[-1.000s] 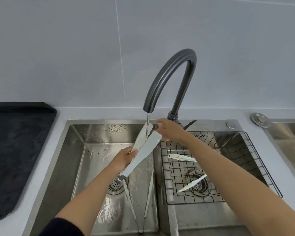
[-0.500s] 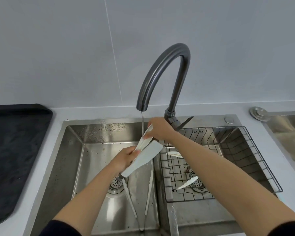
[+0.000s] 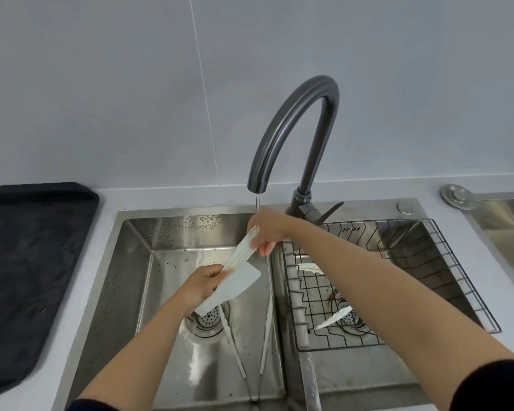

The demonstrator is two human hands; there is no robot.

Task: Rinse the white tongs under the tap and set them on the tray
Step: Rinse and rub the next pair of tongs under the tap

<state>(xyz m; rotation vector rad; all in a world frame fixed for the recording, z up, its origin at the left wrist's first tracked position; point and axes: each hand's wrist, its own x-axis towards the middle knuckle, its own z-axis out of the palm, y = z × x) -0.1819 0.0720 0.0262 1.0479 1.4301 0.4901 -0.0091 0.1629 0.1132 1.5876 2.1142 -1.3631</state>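
Observation:
I hold the white tongs (image 3: 232, 280) over the left sink basin (image 3: 137, 280), under the dark curved tap (image 3: 294, 126). A thin stream of water (image 3: 257, 204) runs down onto them. My left hand (image 3: 204, 284) grips their lower part near the wide flat blade. My right hand (image 3: 267, 231) pinches the upper narrow arm close to the stream. The black tray (image 3: 27, 268) lies on the counter at the far left.
A second pair of tongs (image 3: 250, 345), metal with pale tips, lies on the left basin floor by the drain (image 3: 207, 320). The right basin holds a wire rack (image 3: 398, 280) with white scraps (image 3: 333, 318). Another steel sink edge (image 3: 505, 221) shows at the far right.
My right hand has slid down along the upper arm of the tongs, toward my left hand. The tongs stay under the running water. The view has shifted slightly.

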